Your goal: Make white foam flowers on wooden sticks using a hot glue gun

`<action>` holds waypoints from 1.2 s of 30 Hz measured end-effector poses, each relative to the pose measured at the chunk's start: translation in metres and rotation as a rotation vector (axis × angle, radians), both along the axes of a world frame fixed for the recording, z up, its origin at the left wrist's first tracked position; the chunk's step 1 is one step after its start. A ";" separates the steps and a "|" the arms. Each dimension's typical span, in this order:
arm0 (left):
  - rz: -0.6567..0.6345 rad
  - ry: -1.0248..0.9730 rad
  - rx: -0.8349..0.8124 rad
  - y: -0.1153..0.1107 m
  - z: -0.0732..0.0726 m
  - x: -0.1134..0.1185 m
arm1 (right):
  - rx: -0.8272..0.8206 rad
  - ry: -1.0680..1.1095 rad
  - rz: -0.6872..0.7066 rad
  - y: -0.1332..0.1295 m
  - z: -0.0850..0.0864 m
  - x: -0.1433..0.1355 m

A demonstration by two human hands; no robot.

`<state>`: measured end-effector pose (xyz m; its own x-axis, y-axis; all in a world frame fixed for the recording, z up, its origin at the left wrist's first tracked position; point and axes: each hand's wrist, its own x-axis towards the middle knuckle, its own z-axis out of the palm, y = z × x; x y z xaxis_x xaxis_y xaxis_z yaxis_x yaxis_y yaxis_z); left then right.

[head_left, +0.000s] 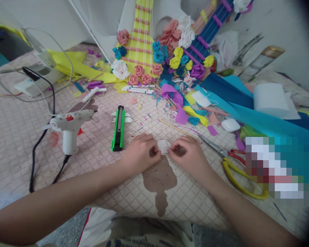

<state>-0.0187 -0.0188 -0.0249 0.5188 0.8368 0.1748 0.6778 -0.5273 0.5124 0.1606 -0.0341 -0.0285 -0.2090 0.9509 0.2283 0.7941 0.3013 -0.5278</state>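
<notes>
Paper (163,146) is held at frame centre.
Its sides are pinched by the left hand (141,151) and the right hand (192,154); a cutter (119,128) is seen left of centre.

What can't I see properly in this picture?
Head view:
1. White piece: its ends are partly hidden by the left hand and right hand.
2. Yellow neck with strings: cut off by the top edge.
3. Lettering at the bottom: too blurred to read fully.
4. Things at right: covered by a pixelated patch.
</notes>
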 end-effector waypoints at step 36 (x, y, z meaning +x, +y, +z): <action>-0.086 -0.103 -0.111 0.007 0.003 -0.008 | -0.265 0.169 0.026 0.008 0.008 0.009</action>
